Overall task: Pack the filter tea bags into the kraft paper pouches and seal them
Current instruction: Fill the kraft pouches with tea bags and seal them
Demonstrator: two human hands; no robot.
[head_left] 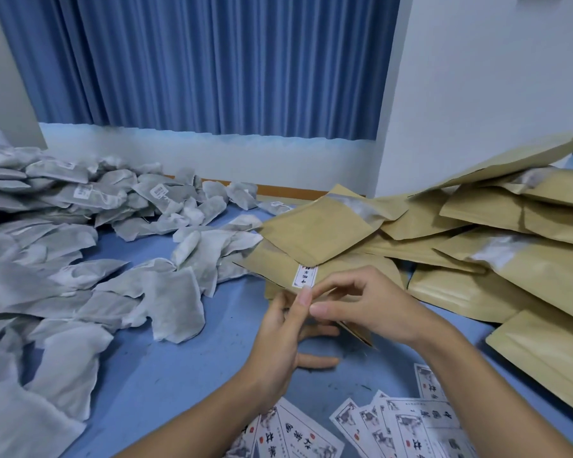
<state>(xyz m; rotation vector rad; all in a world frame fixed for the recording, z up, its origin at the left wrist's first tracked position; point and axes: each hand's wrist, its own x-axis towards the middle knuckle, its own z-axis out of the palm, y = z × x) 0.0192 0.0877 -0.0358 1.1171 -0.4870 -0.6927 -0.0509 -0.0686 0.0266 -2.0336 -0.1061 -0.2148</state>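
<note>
Pouch (280, 271) amid tea bags (172, 292), pouches (460, 292), labels (311, 438)

tea bags (80, 246) left, pouches (477, 233) right, label sheets (394, 428) nearest

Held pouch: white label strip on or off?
On: the white label lies flat on the kraft pouch, lower end pinched by the left hand and right hand. Fully stuck down: cannot tell.

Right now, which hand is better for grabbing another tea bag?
Probably the left hand: the tea bags are heaped on its side, while the right hand sits nearer the kraft pouches and would have to cross over.
</note>
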